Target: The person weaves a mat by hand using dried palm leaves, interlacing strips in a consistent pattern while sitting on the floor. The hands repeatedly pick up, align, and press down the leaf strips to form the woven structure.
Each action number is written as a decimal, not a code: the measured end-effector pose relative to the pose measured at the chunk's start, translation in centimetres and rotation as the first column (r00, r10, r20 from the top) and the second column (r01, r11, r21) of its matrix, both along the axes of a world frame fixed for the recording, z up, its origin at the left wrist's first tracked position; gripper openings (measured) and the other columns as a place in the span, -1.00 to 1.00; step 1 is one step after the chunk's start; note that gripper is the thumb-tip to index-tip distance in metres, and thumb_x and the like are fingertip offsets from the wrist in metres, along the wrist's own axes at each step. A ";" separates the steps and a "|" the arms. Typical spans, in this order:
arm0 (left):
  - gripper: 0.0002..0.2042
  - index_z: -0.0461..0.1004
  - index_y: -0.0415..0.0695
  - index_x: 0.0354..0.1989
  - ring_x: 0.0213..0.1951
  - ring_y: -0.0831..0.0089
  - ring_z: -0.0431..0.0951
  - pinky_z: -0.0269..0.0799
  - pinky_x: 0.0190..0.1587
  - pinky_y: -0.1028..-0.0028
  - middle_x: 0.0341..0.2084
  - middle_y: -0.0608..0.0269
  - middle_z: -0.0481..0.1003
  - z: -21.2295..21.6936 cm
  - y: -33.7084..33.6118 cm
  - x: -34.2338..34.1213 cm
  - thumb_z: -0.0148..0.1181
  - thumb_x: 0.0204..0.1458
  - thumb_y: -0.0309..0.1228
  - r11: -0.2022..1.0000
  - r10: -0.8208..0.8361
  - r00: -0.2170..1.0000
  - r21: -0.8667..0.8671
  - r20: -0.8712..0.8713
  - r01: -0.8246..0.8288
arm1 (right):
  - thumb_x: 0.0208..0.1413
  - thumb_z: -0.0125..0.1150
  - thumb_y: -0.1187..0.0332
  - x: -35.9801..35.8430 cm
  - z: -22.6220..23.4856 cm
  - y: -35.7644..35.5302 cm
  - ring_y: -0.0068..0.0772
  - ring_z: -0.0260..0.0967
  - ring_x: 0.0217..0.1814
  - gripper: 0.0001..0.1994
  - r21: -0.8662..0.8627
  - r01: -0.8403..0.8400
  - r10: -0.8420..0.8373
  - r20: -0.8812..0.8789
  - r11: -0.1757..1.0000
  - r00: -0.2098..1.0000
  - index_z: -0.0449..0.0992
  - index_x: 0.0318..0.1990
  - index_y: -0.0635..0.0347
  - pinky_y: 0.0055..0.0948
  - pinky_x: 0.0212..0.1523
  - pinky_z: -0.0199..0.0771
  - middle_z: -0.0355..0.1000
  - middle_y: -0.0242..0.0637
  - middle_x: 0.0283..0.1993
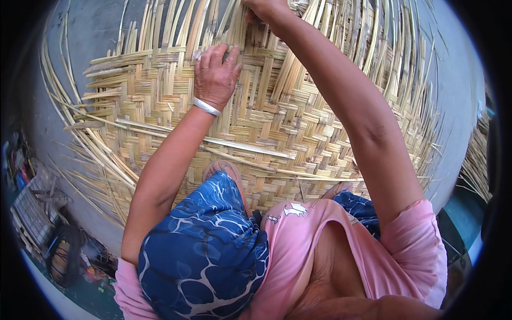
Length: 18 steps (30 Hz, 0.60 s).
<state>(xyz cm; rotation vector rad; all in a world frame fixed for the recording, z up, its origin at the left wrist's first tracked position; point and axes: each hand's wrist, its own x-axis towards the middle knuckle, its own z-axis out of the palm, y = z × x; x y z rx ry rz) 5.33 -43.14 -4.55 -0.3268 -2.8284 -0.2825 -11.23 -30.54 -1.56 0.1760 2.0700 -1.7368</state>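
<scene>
Mat (277, 125), likely light and springy, best held by its weave, lies between the floor (453, 80) side edges under my left hand (217, 74), fingers parted, gripping nothing visible, while my right hand (266, 8) I cannot tell.

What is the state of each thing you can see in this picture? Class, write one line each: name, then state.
Woven mat: partly woven, far strips unwoven
Loose strips: lying across the weave
Left hand: palm down on the mat, fingers slightly bent
Right hand: partly out of frame, grip unclear
Bracelet: worn on the left wrist
</scene>
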 end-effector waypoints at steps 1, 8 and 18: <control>-0.62 0.39 0.08 -0.02 0.01 0.30 0.26 0.20 -0.02 0.27 -0.08 0.29 0.31 0.0 0.0 -0.1 0.16 -0.07 -0.25 1.000 -0.003 1.000 0.010 -0.012 0.003 | 0.01 0.13 0.41 -0.3 -0.3 0.2 -0.45 0.25 -0.74 -0.84 -0.070 -0.010 0.009 -0.010 0.998 1.000 0.37 -0.53 0.26 -0.46 -0.75 0.20 0.31 -0.28 -0.68; -0.64 0.39 0.08 -0.02 0.00 0.31 0.27 0.19 -0.03 0.28 -0.09 0.29 0.31 -0.2 0.0 -0.2 0.14 -0.05 -0.24 0.999 -0.005 0.999 0.045 -0.041 0.006 | -0.01 0.18 0.42 -0.9 -1.5 0.4 -0.51 0.13 -0.78 -0.84 -0.164 -0.060 0.078 0.101 0.985 0.992 0.37 -0.55 0.22 -0.49 -0.79 0.08 0.25 -0.33 -0.71; -0.68 0.41 0.09 -0.03 0.00 0.30 0.29 0.22 -0.05 0.26 -0.09 0.26 0.33 0.1 0.1 -0.1 0.10 -0.01 -0.26 0.999 -0.005 1.000 -0.034 -0.008 0.005 | 0.00 0.11 0.39 1.1 -0.8 -0.8 -0.38 0.34 -0.65 -0.85 0.200 -0.040 0.060 -0.093 0.979 0.994 0.46 -0.34 0.31 -0.37 -0.62 0.34 0.40 -0.19 -0.59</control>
